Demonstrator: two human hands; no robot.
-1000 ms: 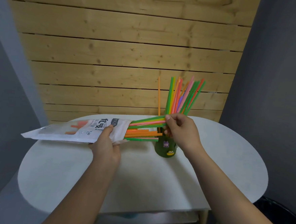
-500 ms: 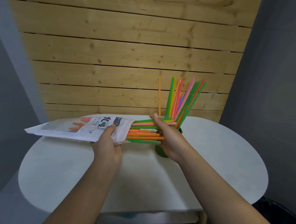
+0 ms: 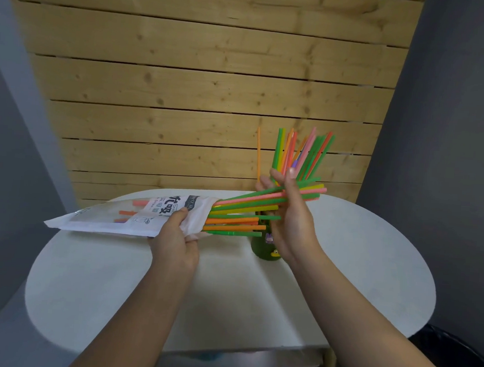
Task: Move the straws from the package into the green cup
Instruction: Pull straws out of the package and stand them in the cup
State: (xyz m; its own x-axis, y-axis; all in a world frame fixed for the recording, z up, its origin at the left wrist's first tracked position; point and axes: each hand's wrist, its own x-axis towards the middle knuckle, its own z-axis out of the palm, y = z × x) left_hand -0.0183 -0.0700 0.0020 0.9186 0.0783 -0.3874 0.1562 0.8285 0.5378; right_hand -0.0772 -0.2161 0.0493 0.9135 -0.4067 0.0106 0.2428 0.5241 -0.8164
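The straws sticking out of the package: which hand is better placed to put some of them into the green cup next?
The right hand. It already grips a few straws pulled partway out, right by the green cup. The left hand holds the package and should probably only steady it.

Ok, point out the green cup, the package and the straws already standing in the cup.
green cup [image 3: 265, 249]: head view, on its front wall beside the sticker.
package [image 3: 112, 220]: head view, on its clear middle panel.
standing straws [image 3: 279, 148]: head view, on the upper part of a green one.
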